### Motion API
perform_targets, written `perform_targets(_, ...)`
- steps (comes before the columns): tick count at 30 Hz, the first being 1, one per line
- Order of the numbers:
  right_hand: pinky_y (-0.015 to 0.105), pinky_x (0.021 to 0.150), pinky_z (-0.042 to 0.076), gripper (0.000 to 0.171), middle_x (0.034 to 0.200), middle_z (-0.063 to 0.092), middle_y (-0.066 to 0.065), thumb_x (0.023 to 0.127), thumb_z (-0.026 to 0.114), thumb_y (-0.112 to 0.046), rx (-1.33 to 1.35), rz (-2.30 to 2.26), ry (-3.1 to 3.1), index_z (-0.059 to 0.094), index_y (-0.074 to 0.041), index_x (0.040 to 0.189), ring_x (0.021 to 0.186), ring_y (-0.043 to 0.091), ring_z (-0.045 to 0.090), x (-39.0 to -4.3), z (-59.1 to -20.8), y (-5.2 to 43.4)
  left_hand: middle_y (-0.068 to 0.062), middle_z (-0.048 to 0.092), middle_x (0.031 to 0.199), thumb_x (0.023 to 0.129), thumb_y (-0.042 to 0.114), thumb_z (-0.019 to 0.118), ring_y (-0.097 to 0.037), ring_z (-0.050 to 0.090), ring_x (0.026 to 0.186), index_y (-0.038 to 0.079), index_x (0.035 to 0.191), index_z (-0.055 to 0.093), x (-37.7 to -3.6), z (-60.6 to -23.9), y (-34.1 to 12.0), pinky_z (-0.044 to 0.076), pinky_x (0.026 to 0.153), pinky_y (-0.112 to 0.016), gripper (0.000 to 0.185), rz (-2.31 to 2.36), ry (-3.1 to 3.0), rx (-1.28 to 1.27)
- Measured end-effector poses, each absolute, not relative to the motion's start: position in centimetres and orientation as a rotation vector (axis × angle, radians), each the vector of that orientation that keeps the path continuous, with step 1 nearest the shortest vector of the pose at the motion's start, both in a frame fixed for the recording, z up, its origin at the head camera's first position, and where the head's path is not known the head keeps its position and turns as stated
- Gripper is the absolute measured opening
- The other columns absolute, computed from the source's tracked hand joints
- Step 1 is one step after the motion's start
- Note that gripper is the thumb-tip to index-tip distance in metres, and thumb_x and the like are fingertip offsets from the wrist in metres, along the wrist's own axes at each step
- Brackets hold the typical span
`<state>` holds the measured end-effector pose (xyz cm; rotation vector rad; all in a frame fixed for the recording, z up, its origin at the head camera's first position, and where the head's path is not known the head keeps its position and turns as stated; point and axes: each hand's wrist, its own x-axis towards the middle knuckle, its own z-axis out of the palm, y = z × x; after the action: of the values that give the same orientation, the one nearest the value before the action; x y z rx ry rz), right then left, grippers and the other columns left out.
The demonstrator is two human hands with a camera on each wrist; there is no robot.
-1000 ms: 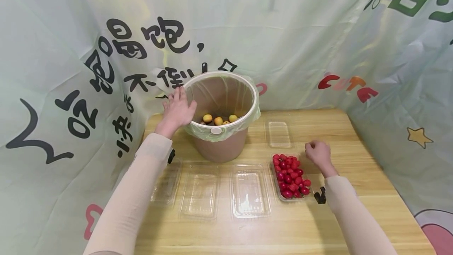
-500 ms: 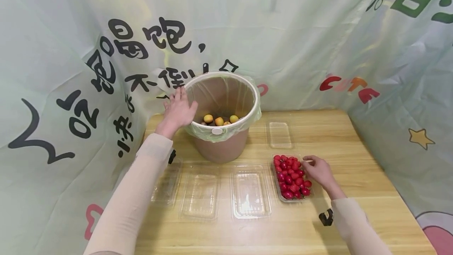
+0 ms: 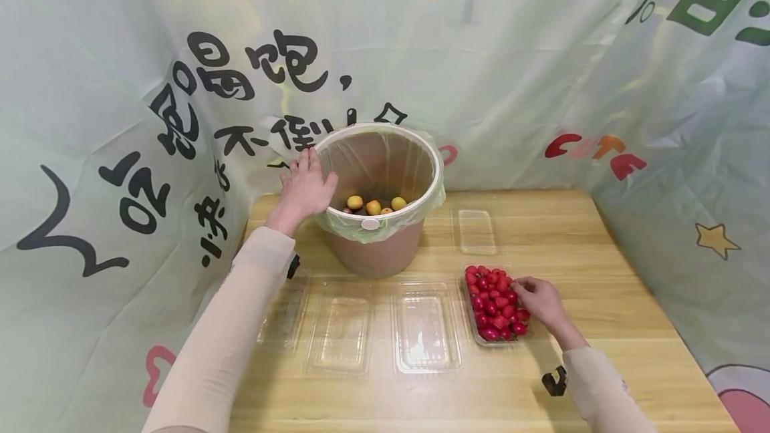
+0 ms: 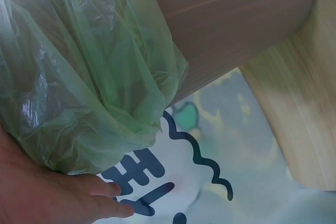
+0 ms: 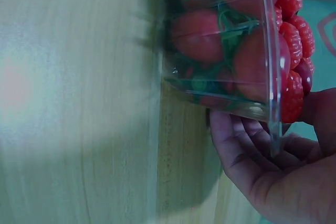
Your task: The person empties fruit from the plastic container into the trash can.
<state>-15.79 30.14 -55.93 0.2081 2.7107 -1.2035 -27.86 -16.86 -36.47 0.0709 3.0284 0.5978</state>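
A brown bin (image 3: pixel 379 249) lined with a green bag (image 4: pixel 89 77) stands at the back of the wooden table (image 3: pixel 601 272); a few yellow-orange fruits (image 3: pixel 373 206) lie inside. My left hand (image 3: pixel 305 186) rests flat against the bin's left rim, fingers straight; in the left wrist view the left hand (image 4: pixel 52 198) touches the bag's overhang. A clear tray of red fruit (image 3: pixel 494 303) sits at the front right. My right hand (image 3: pixel 532 296) grips its right edge; the right wrist view shows the fingers (image 5: pixel 247 150) curled under the tray (image 5: pixel 226 51).
Three empty clear trays (image 3: pixel 426 326) (image 3: pixel 339 329) (image 3: pixel 283 313) lie in a row left of the fruit tray, and a smaller one (image 3: pixel 476 231) lies behind it. A printed cloth backdrop (image 3: pixel 541 52) closes in the table at the back and sides.
My right hand came from the table beside the tray's far corner to its right edge and took hold of it. The left hand stayed on the bin.
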Motion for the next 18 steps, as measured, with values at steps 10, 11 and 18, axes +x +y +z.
perform_targets(10,0.028,0.06,0.052,0.041,0.094,0.071,0.022,0.111,0.045,-0.017,0.185,-1.206,2.671,0.066,0.017,0.119,0.078,0.019,0.065,-15.8,-55.91,30.23,-0.025,-0.003,0.176,0.109,0.048,0.027,-0.054,0.0,0.16,-0.003,0.166,-0.003,-28.16,-36.68,-16.9,0.0,0.129,-0.07,0.082,0.586,3.039,0.081)
perform_targets(11,0.029,0.059,0.053,0.04,0.094,0.071,0.023,0.111,0.045,-0.017,0.183,-1.203,2.671,0.066,0.017,0.118,0.078,0.02,0.066,-15.83,-55.87,30.21,-0.025,-0.003,0.176,0.109,0.048,0.027,-0.054,0.001,0.16,-0.003,0.166,-0.003,-28.17,-36.7,-16.91,0.0,0.129,-0.07,0.082,0.586,3.039,0.081)
perform_targets(18,0.033,0.057,0.059,0.039,0.094,0.071,0.025,0.11,0.043,-0.013,0.204,-1.232,2.626,0.065,0.019,0.116,0.075,0.021,0.07,-16.02,-55.47,29.86,-0.025,-0.002,0.176,0.109,0.048,0.028,-0.054,0.002,0.16,-0.003,0.166,-0.002,-28.0,-36.66,-17.0,0.001,0.129,-0.07,0.083,0.594,3.041,0.074)
